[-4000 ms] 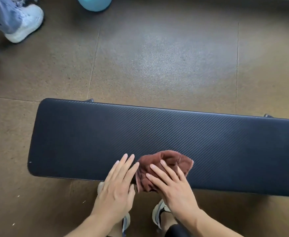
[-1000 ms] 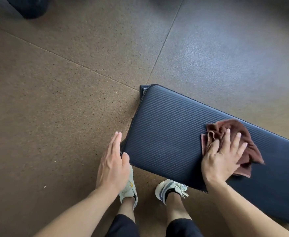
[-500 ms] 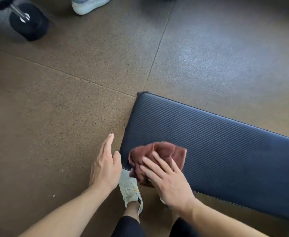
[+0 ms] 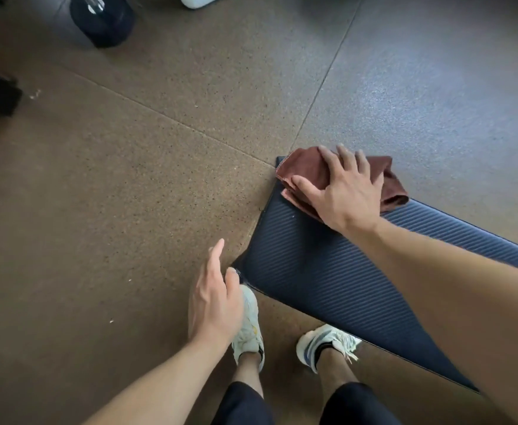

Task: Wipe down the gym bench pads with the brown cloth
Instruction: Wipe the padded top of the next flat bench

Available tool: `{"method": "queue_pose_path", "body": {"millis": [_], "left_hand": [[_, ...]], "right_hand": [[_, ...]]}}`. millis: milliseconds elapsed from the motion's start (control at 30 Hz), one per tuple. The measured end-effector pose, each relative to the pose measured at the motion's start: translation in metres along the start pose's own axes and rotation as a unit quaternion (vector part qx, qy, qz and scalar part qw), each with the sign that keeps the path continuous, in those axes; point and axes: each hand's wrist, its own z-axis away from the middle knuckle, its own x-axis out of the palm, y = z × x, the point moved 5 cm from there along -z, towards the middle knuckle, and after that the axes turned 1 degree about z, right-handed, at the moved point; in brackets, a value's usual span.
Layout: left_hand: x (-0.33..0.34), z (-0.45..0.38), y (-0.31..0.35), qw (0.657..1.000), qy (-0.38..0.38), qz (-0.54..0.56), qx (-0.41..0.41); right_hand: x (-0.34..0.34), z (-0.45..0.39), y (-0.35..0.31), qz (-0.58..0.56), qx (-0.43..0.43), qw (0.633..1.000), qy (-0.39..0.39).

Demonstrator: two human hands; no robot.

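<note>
— Where was the cloth (image 4: pixel 310 171)?
— On the far corner of the desk (image 4: pixel 328 271), pressed flat under the right hand (image 4: pixel 348 191), fingers spread.
— And the left hand (image 4: pixel 214 302)?
— Open, holding nothing, beside the near corner

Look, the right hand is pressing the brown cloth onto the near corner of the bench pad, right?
Not quite. The right hand is pressing the brown cloth onto the far corner of the bench pad, as the head view shows. The near corner is by the left hand.
</note>
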Motion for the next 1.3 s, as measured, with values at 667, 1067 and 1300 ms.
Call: {"method": "queue_pose_path", "body": {"millis": [667, 1067, 1300], "left_hand": [[-0.011, -0.001, 0.017, 0.988, 0.124, 0.069, -0.056], [-0.051, -0.025, 0.133, 0.934, 0.203, 0.196, 0.218], [-0.001, -0.008, 0.065, 0.989, 0.059, 0.064, 0.123]], "right_hand": [[0.098, 0.204, -0.096, -0.176, -0.388, 0.902, -0.075], [-0.024, 0.171, -0.029, -0.404, -0.118, 0.897, 0.134], [-0.011, 0.119, 0.027, -0.053, -0.147, 0.986, 0.064]]}}
